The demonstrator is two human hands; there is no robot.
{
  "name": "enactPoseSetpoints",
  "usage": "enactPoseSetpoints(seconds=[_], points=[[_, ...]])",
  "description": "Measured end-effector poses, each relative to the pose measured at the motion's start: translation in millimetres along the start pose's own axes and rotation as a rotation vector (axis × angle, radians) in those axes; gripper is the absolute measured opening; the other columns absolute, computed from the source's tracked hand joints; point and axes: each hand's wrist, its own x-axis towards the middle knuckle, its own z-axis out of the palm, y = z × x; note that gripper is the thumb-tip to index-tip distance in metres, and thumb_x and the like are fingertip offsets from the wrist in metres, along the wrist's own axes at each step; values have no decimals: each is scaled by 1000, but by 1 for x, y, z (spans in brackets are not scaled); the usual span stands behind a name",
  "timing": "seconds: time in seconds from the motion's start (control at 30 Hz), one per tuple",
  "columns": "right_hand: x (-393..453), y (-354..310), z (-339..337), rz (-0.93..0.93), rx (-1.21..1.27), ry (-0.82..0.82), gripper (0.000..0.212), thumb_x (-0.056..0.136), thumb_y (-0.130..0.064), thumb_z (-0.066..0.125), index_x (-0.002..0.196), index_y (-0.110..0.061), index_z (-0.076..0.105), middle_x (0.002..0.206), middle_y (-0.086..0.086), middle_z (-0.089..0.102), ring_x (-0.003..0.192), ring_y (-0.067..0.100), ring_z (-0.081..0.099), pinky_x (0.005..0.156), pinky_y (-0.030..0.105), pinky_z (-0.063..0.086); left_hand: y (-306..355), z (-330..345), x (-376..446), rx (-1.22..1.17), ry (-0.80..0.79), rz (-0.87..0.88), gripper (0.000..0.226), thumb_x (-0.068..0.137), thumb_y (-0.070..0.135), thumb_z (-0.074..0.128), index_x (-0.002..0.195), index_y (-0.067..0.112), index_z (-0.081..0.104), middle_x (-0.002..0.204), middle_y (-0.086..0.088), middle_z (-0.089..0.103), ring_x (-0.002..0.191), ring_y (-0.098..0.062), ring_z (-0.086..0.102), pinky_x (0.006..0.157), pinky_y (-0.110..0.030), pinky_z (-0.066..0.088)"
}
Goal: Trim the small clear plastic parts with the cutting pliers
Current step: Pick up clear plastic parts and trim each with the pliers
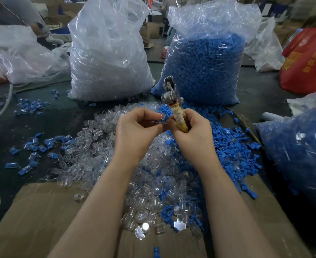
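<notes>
At the far left of my frame, loose blue parts [30, 107] lie scattered on the dark table [261, 94], with crumpled clear bags behind them in the upper left. Moving in, a tall bag of clear parts [107, 58] stands upper centre-left, and a wide heap of clear plastic parts [90, 146] spreads across the middle, spilling onto a sheet of cardboard [42, 207] along the bottom edge.

At centre, my left hand [135, 131] has its fingers curled, pinching a small clear part [160, 119] at the fingertips. Just beside it, touching, my right hand [192, 133] is clenched round the tape-wrapped handle of the cutting pliers [174, 105], whose metal head points up and away; I cannot tell how its jaws stand.

Right of centre stands a bag of blue parts [203, 67], with a heap of blue pieces [226, 146] below it. A red bag [306, 60] sits at the upper right and another blue-filled bag [298, 153] at the right edge.
</notes>
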Motion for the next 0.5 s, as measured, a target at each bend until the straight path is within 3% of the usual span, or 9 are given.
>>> enactPoseSetpoints(seconds=[0.33, 0.5], points=[[-1, -2, -1, -10, 17, 5, 17, 89, -18, 69, 77, -23, 58, 59, -20, 55, 53, 1, 46, 51, 14, 35, 4, -3, -1, -84, -49, -54, 15, 78, -4, 76, 90, 5, 75, 83, -4, 76, 75, -7, 71, 70, -15, 53], [-2, -2, -1, -9, 32, -5, 3, 88, -14, 68, 86, -15, 66, 59, -15, 56, 54, 1, 49, 52, 13, 37, 3, -4, -2, -85, -27, -53, 16, 77, 0, 79, 91, 6, 75, 83, -2, 77, 75, -5, 71, 68, -13, 52]])
